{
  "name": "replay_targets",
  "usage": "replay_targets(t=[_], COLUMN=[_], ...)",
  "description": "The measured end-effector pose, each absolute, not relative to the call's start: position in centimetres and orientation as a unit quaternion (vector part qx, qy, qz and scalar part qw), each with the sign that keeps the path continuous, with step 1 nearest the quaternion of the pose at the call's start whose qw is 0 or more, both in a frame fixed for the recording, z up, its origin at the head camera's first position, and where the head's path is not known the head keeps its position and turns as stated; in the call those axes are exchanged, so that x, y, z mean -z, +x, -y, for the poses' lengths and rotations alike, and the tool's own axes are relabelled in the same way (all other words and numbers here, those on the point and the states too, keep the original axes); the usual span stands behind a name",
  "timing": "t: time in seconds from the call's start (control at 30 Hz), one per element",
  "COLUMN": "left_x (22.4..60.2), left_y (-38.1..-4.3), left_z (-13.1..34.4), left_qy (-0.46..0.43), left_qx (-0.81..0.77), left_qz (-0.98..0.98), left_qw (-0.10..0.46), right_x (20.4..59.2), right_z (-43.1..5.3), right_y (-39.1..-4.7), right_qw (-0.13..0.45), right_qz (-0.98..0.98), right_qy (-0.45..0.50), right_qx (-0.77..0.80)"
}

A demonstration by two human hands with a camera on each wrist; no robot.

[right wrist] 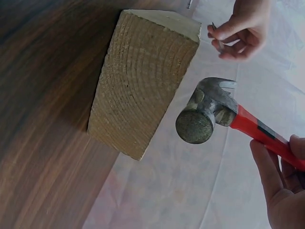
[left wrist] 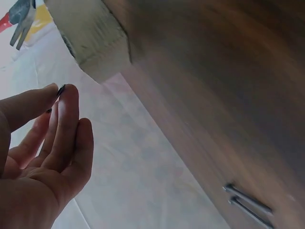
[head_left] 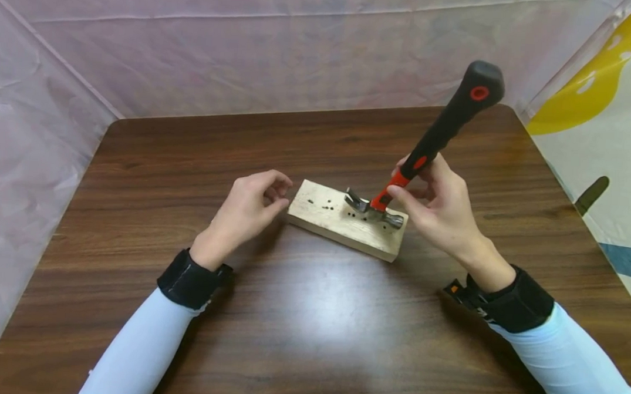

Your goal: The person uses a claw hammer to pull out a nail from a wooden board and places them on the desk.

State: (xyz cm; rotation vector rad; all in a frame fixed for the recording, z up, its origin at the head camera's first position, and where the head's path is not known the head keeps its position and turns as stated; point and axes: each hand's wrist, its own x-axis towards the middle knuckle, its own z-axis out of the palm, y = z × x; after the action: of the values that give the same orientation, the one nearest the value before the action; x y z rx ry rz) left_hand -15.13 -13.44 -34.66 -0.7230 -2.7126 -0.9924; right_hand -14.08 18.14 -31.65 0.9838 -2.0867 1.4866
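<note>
A pale wooden block (head_left: 315, 211) with several dark holes or spots in its top lies on the table. My right hand (head_left: 444, 208) grips a claw hammer (head_left: 445, 126) by the lower, red part of its handle, near the head. The black grip slants up and away. In the right wrist view the steel hammer head (right wrist: 209, 107) hangs just off the block's top face, apart from it. My left hand (head_left: 254, 203) is beside the block's left end. Between its thumb and index finger it pinches a small dark nail (left wrist: 61, 90), mostly hidden by the fingers.
Two loose nails (left wrist: 248, 198) lie on the brown wooden table (head_left: 152, 172) in the left wrist view; I cannot make them out in the head view. Pale sheeting (head_left: 237, 58) hangs along the table's back and left edges. Patterned cloth (head_left: 613, 157) is at the right.
</note>
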Motion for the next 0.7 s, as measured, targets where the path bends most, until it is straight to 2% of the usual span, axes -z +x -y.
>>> replay_targets(t=[0.7], left_x=[35.9], left_y=[-15.0], left_z=[17.5], left_qy=[-0.16], left_qx=[0.25], left_qz=[0.955], left_qw=[0.01], right_x=[31.7], right_z=[-18.7], right_y=[-13.9], right_qw=[0.193], right_qz=[0.751], right_qy=[0.335], right_qx=[-0.535])
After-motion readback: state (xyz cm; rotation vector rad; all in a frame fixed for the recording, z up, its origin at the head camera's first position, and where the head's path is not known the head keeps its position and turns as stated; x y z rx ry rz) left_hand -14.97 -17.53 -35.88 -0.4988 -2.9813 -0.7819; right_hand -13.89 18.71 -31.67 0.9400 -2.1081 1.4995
